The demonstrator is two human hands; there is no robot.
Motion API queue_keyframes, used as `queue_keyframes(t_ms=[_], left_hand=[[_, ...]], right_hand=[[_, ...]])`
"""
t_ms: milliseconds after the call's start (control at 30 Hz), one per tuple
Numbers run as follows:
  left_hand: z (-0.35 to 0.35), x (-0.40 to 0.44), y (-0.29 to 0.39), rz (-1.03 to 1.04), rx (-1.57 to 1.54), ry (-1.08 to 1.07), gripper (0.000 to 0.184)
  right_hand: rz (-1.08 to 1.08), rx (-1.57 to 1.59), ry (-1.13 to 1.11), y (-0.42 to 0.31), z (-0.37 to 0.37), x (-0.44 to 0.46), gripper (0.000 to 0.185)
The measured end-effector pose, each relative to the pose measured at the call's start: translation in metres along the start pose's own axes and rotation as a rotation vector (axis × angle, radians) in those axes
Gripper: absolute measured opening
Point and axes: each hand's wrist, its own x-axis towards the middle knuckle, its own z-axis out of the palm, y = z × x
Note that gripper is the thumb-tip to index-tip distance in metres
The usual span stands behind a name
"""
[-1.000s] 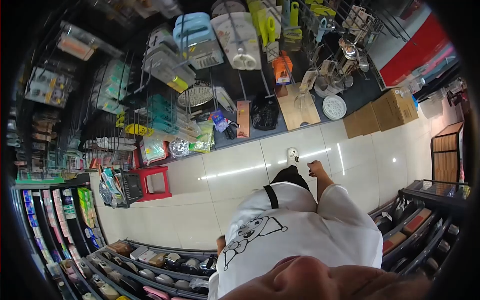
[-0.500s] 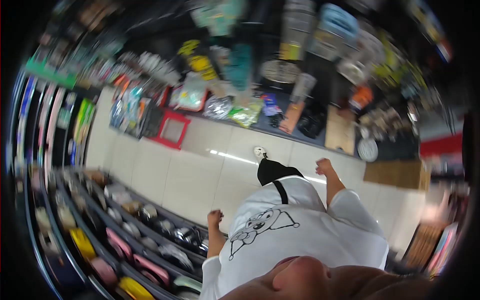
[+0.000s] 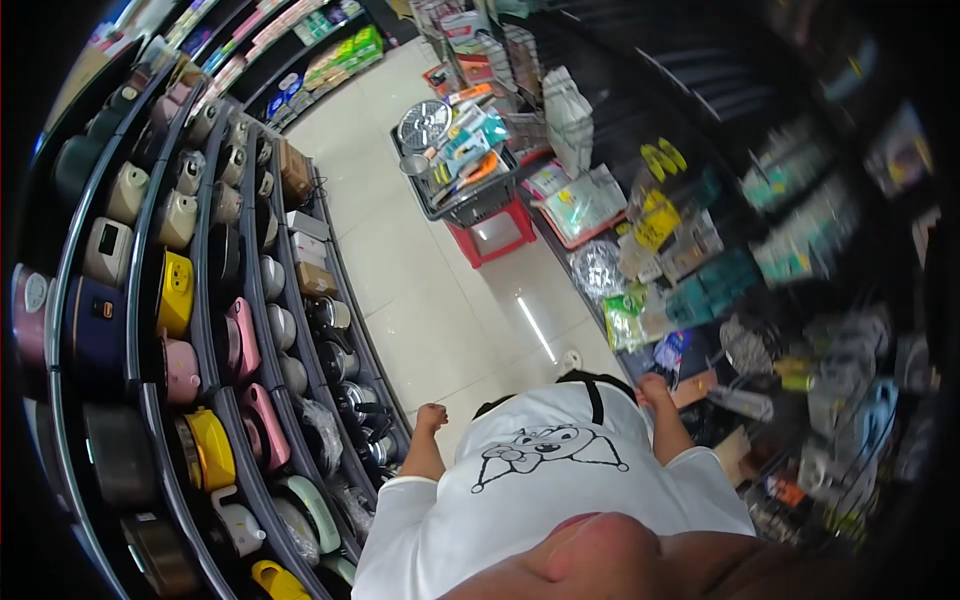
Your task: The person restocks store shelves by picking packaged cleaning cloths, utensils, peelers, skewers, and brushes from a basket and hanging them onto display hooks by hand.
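My left hand hangs beside my body with its fingers curled in, and nothing shows in it. Nearest to it is the lower end of the left shelving, with pans and pots on it, a gap away. At my other side my right hand is also curled and looks to hold nothing. It is close to the low right-hand shelf, near a blue packet and a flat pinkish-brown board; whether it touches them I cannot tell.
Ahead, a grey basket full of packaged goods rests on a red stool in the tiled aisle. Small appliances, including a yellow one, line the left shelves. Bagged kitchenware hangs on the right, with a green packet below.
My view has turned left, so the basket and red stool now appear ahead and the left shelves fill more of the picture. Both hands stay low at my sides.
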Motion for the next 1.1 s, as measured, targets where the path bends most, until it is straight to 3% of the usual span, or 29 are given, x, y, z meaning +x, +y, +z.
queue_keyframes(t_ms=[67,133,233,267,300,433,567,633,700,733,833,867,933,967,1000,1100], left_hand=[[0.009,0.017,0.018,-0.024,-0.034,0.043,0.008],[0.023,0.034,0.031,0.079,-0.097,0.074,0.012],[0.051,0.067,0.067,0.135,-0.099,0.039,0.019],[0.054,0.082,0.083,0.249,0.095,0.074,0.022],[0.056,0.097,0.097,0.36,0.294,0.107,0.025],[0.036,0.129,0.216,0.503,0.311,0.306,0.033],[0.032,0.173,0.357,0.693,0.309,0.357,0.036],[0.037,0.199,0.425,0.863,0.344,0.354,0.037],[0.044,0.202,0.497,0.95,0.411,0.34,0.039],[0.049,0.213,0.525,1.141,0.418,0.402,0.04],[0.067,0.231,0.597,1.086,0.571,0.36,0.042],[0.073,0.241,0.613,1.159,0.621,0.364,0.041],[0.079,0.249,0.629,1.238,0.688,0.336,0.04],[0.081,0.249,0.636,1.246,0.72,0.333,0.04],[0.085,0.253,0.643,1.257,0.75,0.333,0.04],[0.083,0.277,0.65,1.303,0.747,0.24,0.041]], right_hand=[[-0.221,0.029,-0.062,-0.069,0.004,0.034,0.01],[-0.311,0.049,-0.081,-0.132,0.011,0.049,0.012],[-0.297,0.128,-0.08,-0.203,0.026,0.03,0.017],[-0.303,0.124,-0.08,-0.207,0.027,0.045,0.017],[-0.292,0.119,-0.112,-0.202,0.029,0.056,0.019],[-0.267,-0.091,-0.076,-0.15,0.024,0.074,0.014],[0.101,-0.039,0.092,-0.102,0.012,0.031,0.017],[0.327,0.316,0.345,-0.077,0.025,-0.002,0.022],[0.43,0.499,0.318,0.025,0.03,0.023,0.026],[0.396,0.457,0.16,-0.005,0.042,-0.013,0.023],[0.376,0.397,0.352,-0.096,0.095,-0.062,0.023],[0.261,0.514,0.383,-0.123,0.11,-0.072,0.019],[0.091,-0.391,0.185,-0.082,0.104,-0.005,0.014],[0.166,0.144,0.307,-0.106,0.124,-0.003,0.013],[0.185,0.363,0.485,-0.179,0.152,-0.032,0.017],[0.069,0.367,0.451,-0.232,0.178,-0.033,0.015]])
